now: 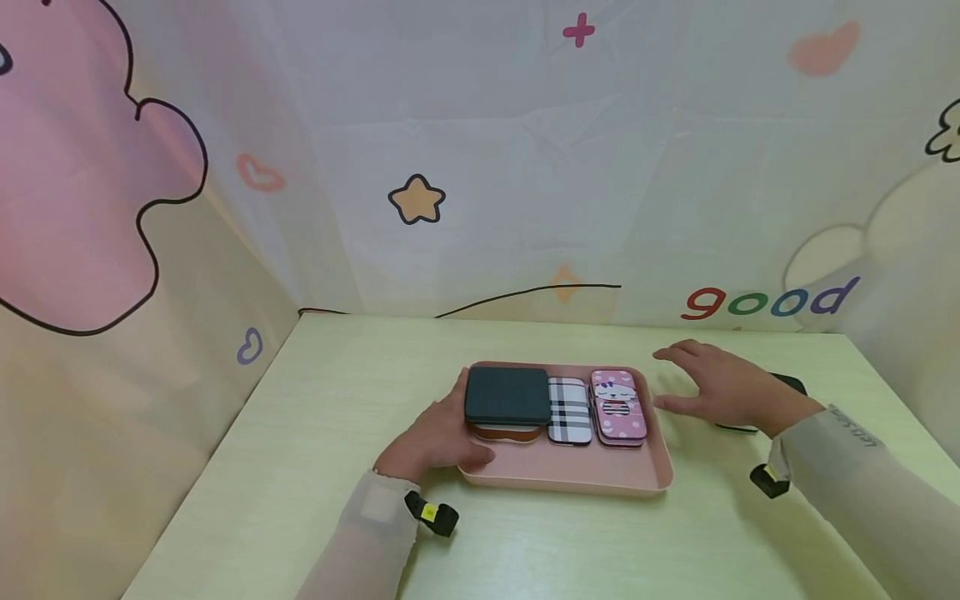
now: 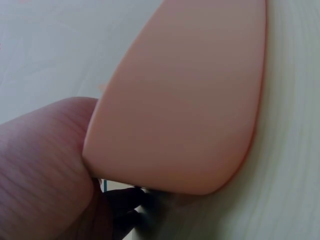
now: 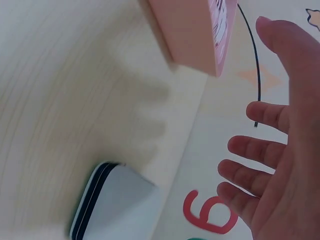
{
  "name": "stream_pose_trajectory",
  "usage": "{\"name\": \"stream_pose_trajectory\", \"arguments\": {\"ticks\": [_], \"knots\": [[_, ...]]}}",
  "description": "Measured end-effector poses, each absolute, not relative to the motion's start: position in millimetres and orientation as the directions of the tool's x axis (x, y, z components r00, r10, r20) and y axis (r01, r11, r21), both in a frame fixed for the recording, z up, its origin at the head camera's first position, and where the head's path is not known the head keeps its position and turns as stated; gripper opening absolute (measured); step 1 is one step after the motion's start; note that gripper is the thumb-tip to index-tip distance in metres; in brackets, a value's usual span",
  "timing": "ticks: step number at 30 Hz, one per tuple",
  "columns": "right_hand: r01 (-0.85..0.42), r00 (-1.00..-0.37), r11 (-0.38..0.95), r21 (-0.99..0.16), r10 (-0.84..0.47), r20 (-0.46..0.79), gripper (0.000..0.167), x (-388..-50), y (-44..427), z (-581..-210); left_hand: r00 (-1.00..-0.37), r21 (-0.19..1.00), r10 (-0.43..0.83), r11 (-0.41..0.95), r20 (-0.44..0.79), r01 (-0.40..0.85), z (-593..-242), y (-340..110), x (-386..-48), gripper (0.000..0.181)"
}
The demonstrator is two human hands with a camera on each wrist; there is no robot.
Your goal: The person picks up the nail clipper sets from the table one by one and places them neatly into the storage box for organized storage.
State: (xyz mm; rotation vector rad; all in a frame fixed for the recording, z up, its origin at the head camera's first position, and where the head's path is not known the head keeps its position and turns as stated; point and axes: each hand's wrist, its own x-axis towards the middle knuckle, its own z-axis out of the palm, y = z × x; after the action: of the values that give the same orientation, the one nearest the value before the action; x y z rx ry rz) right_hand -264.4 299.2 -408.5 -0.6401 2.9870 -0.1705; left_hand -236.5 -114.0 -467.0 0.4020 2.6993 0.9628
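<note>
A pink tray [image 1: 562,475] sits on the table. Inside it are a dark green flat case [image 1: 507,393] lying over a brown-edged item [image 1: 506,433], a black-and-white plaid case [image 1: 570,412], and a pink polka-dot case with a cartoon cat [image 1: 618,408]. My left hand [image 1: 435,433] holds the tray's left side, its thumb at the rim; the left wrist view shows the palm against the tray wall [image 2: 175,110]. To the tray's right, my right hand [image 1: 720,387] hovers with spread fingers, holding nothing. Beneath and beyond it lies a dark-edged flat case [image 3: 120,205], partly hidden by the right arm in the head view.
The pale wood-grain table [image 1: 300,500] extends around the tray. A printed curtain [image 1: 487,167] with stars, hearts and the word "good" hangs along the back and sides. Both wrists wear black straps, the left strap [image 1: 432,513] with a yellow mark.
</note>
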Motion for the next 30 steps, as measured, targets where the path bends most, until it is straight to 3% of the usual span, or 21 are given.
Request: {"name": "stream_pose_trajectory", "arguments": {"ticks": [6, 21, 30], "knots": [[-0.363, -0.923, 0.924, -0.124, -0.374, -0.087, 0.085, -268.5, 315.4, -414.2, -0.931, 0.642, 0.339, 0.746, -0.134, 0.179, -469.0, -114.2, -238.0, 0.128], [-0.262, -0.943, 0.961, -0.089, -0.275, -0.186, 0.121, -275.2, 348.4, -430.5, -0.932, 0.645, 0.34, 0.742, -0.126, 0.183, -472.2, -115.1, -240.0, 0.128], [-0.281, -0.941, 0.956, -0.079, -0.291, -0.171, 0.118, -275.1, 359.7, -436.1, -0.932, 0.647, 0.335, 0.743, -0.136, 0.173, -472.9, -115.3, -240.5, 0.13]]}}
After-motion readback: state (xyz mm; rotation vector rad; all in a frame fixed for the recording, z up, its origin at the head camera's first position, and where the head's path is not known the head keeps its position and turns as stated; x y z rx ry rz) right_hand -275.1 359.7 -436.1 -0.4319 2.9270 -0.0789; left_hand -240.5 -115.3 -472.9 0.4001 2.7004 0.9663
